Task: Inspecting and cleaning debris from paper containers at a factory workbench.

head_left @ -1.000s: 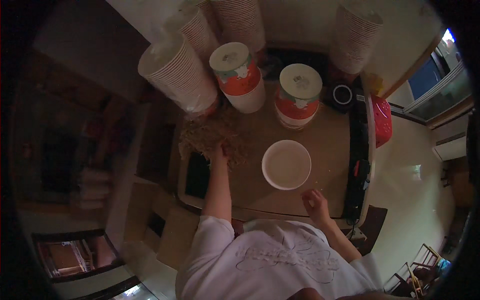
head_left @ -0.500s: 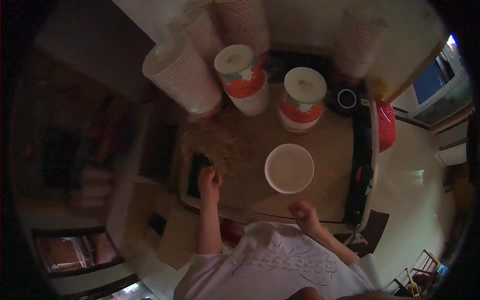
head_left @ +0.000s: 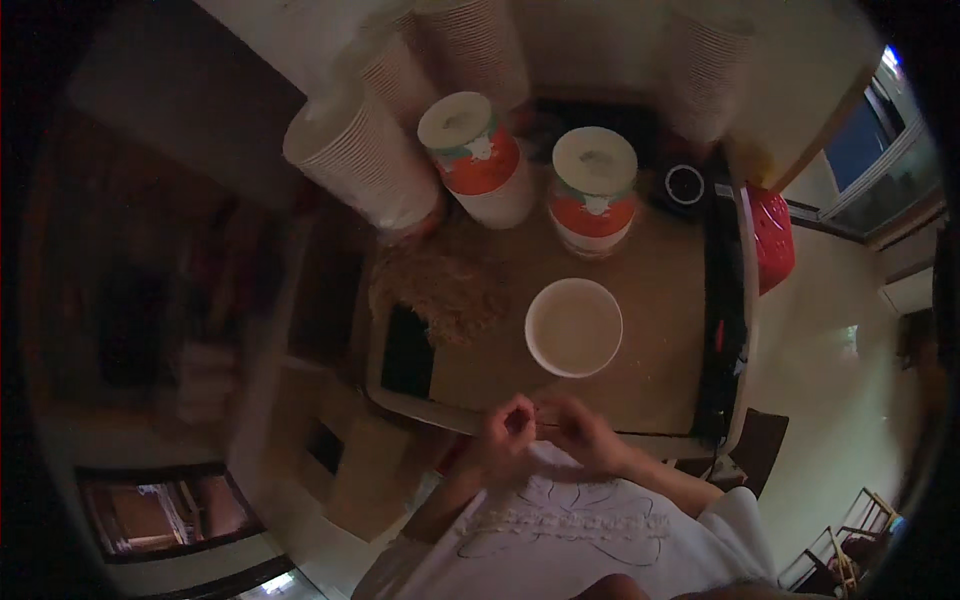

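Close to my body, at the table's front edge, my left hand (head_left: pixel 505 437) and my right hand (head_left: pixel 582 432) come together. The fingers of my left hand curl round into a ring; those of my right are bent inward and a little blurred. What lies between the fingertips, if anything, is too small to make out. Just beyond them a round white bowl (head_left: pixel 574 328) stands upright on the brown tabletop (head_left: pixel 650 375). To its left spreads a loose heap of thin brown fibrous strands (head_left: pixel 445 290), touched by neither hand.
Behind the bowl stand two tall orange, green and white containers (head_left: pixel 475 160) (head_left: pixel 594 192). Stacks of white paper bowls (head_left: pixel 360 150) rise at the back left, another stack (head_left: pixel 705 80) at the back right. A dark round device (head_left: pixel 685 185) and a red object (head_left: pixel 770 240) are at the right edge.
My left hand has moved from beside the brown strands to the front edge. My right hand has drawn slightly left and nearer, so the two now meet.
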`<state>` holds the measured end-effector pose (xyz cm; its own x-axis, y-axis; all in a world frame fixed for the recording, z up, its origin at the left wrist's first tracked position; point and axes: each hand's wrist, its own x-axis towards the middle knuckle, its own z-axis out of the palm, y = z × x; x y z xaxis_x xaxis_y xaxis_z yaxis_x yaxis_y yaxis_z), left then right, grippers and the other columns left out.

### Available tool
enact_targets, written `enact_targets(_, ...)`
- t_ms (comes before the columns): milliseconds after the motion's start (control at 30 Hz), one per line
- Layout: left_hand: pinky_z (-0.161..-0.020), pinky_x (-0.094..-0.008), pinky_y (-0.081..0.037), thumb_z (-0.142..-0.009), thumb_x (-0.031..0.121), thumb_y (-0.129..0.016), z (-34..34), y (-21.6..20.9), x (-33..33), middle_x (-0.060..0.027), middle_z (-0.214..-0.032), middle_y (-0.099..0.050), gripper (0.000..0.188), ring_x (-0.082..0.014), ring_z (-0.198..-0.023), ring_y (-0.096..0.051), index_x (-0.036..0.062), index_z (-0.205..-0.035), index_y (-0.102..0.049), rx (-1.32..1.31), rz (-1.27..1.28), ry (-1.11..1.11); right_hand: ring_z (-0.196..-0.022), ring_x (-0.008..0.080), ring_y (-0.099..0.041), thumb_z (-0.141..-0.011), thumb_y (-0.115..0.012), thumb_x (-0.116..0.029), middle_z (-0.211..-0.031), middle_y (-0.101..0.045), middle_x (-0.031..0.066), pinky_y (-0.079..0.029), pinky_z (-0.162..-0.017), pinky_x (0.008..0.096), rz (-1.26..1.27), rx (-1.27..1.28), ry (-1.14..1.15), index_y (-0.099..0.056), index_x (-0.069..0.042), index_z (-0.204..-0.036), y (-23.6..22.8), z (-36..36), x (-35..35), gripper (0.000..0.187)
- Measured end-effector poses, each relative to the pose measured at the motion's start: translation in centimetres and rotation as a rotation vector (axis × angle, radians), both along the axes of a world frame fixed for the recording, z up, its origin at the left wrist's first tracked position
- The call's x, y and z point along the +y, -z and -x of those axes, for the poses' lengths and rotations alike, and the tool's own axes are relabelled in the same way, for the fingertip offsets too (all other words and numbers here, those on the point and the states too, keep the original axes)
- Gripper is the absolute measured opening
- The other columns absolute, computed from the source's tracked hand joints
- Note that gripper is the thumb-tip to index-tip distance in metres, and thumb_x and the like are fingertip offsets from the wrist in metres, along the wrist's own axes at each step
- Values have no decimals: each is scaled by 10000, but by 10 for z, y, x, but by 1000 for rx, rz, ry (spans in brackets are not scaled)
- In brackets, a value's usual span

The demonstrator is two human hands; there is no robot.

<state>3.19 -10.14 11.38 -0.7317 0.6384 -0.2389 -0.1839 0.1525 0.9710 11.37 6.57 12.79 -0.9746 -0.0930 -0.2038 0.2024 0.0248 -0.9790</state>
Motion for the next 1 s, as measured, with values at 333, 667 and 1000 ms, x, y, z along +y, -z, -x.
enact_targets(333, -623, -172, -395, -745, -4, -521, 13, 7, 40, 13, -760, -506, 90, -28, -704, -470, 42, -818, -496, 153, -6, 143, -715, 140, -558, -754, -554, -45, -789, -590, 111, -451, -632, 291, -1, 53, 141, -547, -43, -855, 29, -24, 26, 101)
enact_targets(667, -881, -365, -385, -678, -43, -549, 79, 30, 54, -116, -1193, -384, 279, -282, -1114, -394, 73, -931, -550, 1028, 545, 323, -774, 127, -534, -813, -511, -100, -828, -567, 79, -439, -696, 294, 289, -268, 299, -555, -13, -909, 65, -30, 46, 137)
enact_targets(1000, -826, -408, -400, -693, 106, -630, 63, 10, 68, -132, -937, -556, 120, -334, -980, -476, 76, -802, -590, 1164, 598, 522, -603, 63, -463, -822, -537, -164, -668, -524, 6, -400, -535, 220, 60, -232, 382, -564, -16, -816, 49, -41, 71, 151)
